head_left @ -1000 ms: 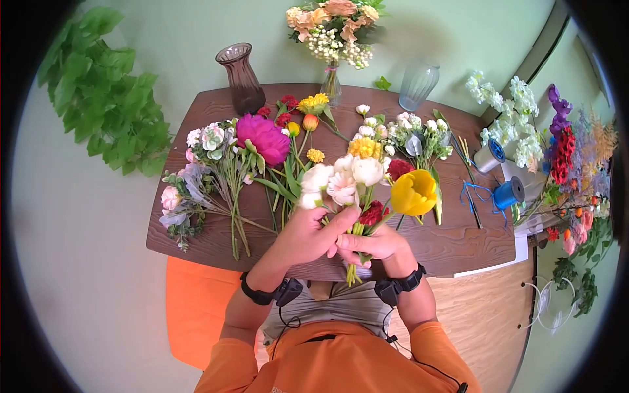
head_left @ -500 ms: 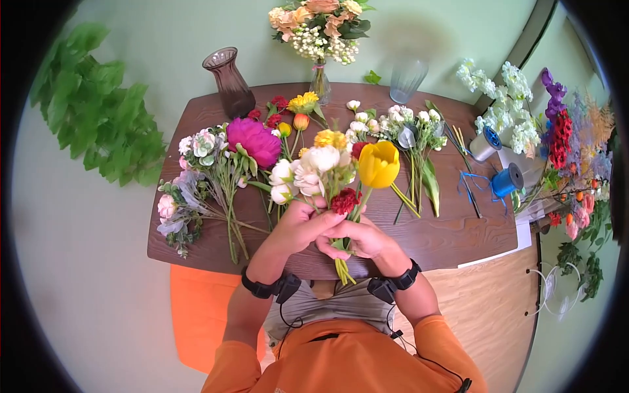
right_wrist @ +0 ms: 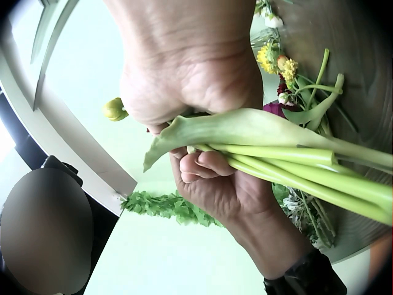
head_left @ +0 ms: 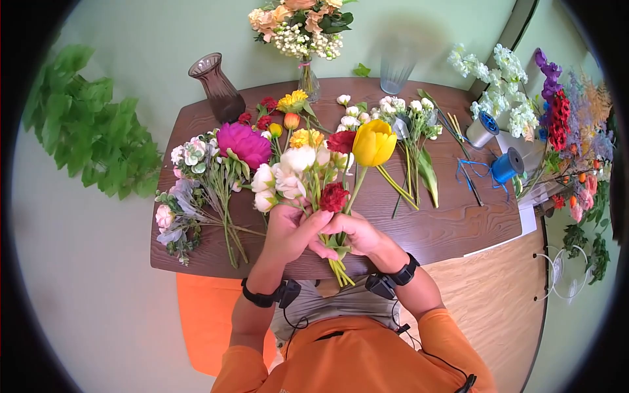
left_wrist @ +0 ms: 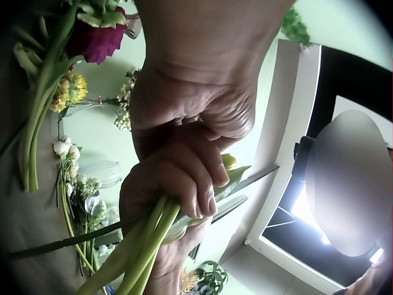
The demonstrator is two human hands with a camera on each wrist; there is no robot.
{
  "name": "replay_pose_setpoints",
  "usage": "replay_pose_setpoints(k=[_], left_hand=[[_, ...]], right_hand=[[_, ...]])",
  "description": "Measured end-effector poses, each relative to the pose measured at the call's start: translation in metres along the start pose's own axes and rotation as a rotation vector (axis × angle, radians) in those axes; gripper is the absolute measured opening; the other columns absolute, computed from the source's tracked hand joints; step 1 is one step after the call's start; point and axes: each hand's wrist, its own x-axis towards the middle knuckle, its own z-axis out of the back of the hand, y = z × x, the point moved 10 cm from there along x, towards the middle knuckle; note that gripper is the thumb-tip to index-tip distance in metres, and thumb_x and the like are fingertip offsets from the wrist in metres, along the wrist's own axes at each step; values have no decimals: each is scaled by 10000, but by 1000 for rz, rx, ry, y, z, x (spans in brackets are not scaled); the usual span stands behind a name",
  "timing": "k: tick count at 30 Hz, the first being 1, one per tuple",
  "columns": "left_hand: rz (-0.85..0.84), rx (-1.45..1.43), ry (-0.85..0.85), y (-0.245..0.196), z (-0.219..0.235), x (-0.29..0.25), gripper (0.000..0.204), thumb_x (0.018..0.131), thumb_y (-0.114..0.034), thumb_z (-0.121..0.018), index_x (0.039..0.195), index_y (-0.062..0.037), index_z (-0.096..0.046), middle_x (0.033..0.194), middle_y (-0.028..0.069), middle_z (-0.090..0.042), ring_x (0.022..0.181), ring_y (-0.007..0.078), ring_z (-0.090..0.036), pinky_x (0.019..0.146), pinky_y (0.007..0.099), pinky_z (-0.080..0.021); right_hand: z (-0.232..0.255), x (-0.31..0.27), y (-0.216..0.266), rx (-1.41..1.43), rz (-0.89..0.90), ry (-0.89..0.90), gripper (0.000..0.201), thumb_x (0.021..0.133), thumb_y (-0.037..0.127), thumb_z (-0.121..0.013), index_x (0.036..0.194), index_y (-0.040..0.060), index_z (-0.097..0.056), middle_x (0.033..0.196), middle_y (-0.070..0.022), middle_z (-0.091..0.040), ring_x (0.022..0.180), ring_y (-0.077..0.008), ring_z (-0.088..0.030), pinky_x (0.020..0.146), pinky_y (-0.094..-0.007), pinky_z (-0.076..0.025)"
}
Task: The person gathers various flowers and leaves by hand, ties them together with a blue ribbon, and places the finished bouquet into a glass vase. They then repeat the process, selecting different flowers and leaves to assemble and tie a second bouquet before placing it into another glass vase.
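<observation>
Just over the table's front edge, my left hand (head_left: 289, 229) and right hand (head_left: 360, 234) together grip a hand-held bouquet by its stems (head_left: 340, 272). It has white blooms (head_left: 298, 159), a red carnation (head_left: 334, 196) at the front, another darker red bloom behind, and a yellow tulip (head_left: 375, 143) that leans right above the right hand. The left wrist view shows the right hand's fingers (left_wrist: 187, 172) curled round the green stems (left_wrist: 150, 246). In the right wrist view, the left hand's fingers (right_wrist: 206, 165) bend against the stems and a broad pale-green leaf (right_wrist: 239, 128).
Left on the dark wooden table (head_left: 445, 226) lie a magenta peony (head_left: 244, 145) and pink-white sprays (head_left: 171, 216). Behind stand a purple glass vase (head_left: 216, 88), a filled vase (head_left: 308, 82) and a clear vase (head_left: 396, 72). Ribbon spools (head_left: 506, 165) and white-flower stems (head_left: 409, 157) are right.
Both hands have shifted slightly left with the bouquet. The yellow tulip has come from leaning far right to standing more upright, and the head view has turned a little.
</observation>
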Motion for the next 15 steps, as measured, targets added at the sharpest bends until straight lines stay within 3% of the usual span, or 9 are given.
replay_pose_setpoints(k=[5,7,9,13,15], left_hand=[[32,112,-17,-1,5,-9,270,983,-83,-650,1182,96,-611,928,126,-711,547,145,-679,446,237,-567],[-61,117,9,-1,7,-9,299,984,-93,-653,1199,103,-586,937,144,-710,551,171,-697,431,239,-558],[-17,55,0,-10,0,-9,309,984,-100,-654,1207,100,-577,919,138,-708,536,171,-691,425,237,-550],[117,1,15,4,1,-11,343,990,-118,-642,1236,99,-543,875,130,-699,496,178,-677,416,236,-540],[110,21,3,4,0,-10,344,999,-130,-630,1243,95,-541,877,134,-697,490,182,-676,418,239,-545]], right_hand=[[3,-4,1,24,1,-102,361,902,207,-534,1167,-36,-511,793,-176,-625,587,-214,-619,496,-300,-516],[9,-5,-2,25,-13,-154,387,904,208,-537,1203,-33,-492,795,-178,-625,606,-225,-637,500,-306,-533],[4,-5,1,-18,48,-50,360,918,218,-520,1178,-30,-511,802,-181,-631,657,-236,-660,520,-316,-534],[7,-5,-2,-42,40,-20,336,934,238,-489,1094,-47,-565,821,-182,-649,670,-239,-662,587,-321,-538],[8,-5,-9,24,-19,13,344,937,243,-461,974,-61,-616,837,-175,-667,672,-234,-659,650,-315,-529]])
